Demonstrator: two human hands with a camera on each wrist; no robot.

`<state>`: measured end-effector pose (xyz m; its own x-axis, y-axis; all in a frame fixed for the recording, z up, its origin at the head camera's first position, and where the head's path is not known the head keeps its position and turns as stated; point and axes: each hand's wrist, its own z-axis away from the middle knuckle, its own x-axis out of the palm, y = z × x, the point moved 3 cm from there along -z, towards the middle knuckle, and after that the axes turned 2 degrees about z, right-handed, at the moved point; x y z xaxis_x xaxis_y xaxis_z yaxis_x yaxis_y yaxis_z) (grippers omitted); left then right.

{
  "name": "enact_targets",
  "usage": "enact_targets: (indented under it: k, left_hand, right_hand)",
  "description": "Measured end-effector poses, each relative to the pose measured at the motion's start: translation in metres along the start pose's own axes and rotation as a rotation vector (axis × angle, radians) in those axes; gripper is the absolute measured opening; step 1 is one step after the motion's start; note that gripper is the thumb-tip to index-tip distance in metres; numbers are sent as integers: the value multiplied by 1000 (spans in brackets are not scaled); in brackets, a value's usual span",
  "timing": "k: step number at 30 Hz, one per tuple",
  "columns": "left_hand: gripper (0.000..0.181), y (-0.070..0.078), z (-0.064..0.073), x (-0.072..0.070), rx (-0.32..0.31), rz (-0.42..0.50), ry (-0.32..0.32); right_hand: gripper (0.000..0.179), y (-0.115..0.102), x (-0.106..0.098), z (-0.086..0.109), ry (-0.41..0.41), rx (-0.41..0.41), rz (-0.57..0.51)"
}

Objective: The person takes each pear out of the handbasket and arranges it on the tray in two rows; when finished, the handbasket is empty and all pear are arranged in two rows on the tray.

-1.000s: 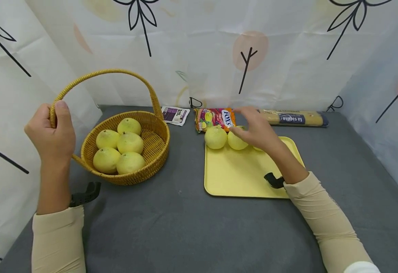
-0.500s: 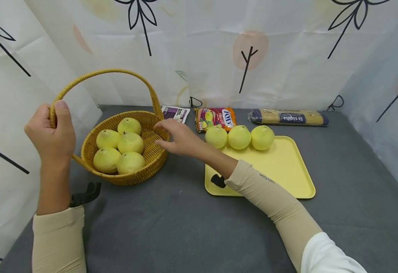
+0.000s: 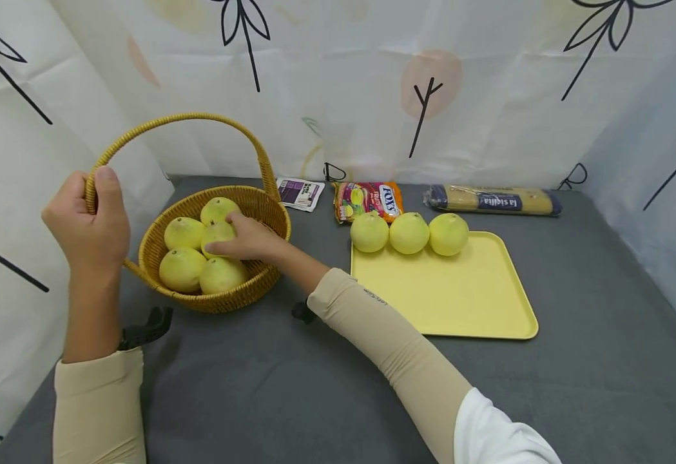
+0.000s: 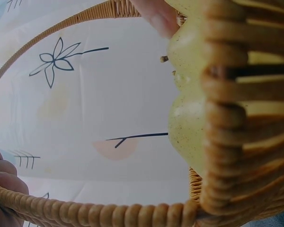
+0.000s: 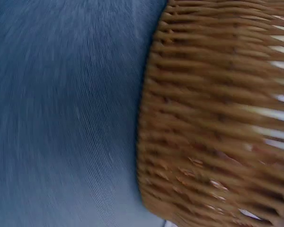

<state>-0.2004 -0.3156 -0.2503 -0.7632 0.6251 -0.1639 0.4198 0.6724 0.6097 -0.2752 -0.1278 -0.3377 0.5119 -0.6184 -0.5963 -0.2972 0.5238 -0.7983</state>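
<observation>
Gray tbl (image 3: 256,386) bearing bskt (image 3: 227,301) + yellow tray (image 3: 442,290) w/ 3 fruits (image 3: 410,233). L hand (image 3: 88,222) gripping handle (image 3: 193,116); R hand (image 3: 251,240) touching mid fruit (image 3: 213,233) in bskt, can't tell if clamped.

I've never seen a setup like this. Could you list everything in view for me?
Basket: one, yellow-brown, table's left side
Basket fruit: five visible, yellow-green, inside it
Tray: one, yellow, right of centre
Tray fruit: three, yellow-green, row along its far edge
FOX'S bag: one, red and orange, behind the tray
Long packet: one, tan and dark blue, far right
Flat packet: one, purple and white, behind the basket
Table: one, grey, underneath
Curtain: white, printed, around the back and sides
Wrist pieces: two, black, at the wrists
Sleeves: beige, both forearms; white, right upper arm
Left hand: one, bare, gripping the basket handle
Right hand: one, bare, at the basket's middle fruit
</observation>
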Motion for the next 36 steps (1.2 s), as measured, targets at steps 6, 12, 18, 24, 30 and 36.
enact_targets:
  k: [6,12,18,24,30,36]
  left_hand:
    - [34,1,0,-1,3,1,4]
    - [34,1,0,-1,5,0,1]
    - [35,0,1,-1,-11,-4,2]
    - [35,0,1,-1,-24,-5,-3]
    - [38,1,1,-2,-5,-6,3]
    - [40,-1,0,-2,10,1,11]
  right_hand:
    - [62,2,6,-7,44,35,-39]
    - [60,2,5,-6,94,11,-8]
    - [56,3,5,-5,129,19,-26]
    - [56,3,4,-3,164,-2,13]
    - [58,0,0,0,225,-85,13]
    - [59,-3,-3,5,259,-161,-38]
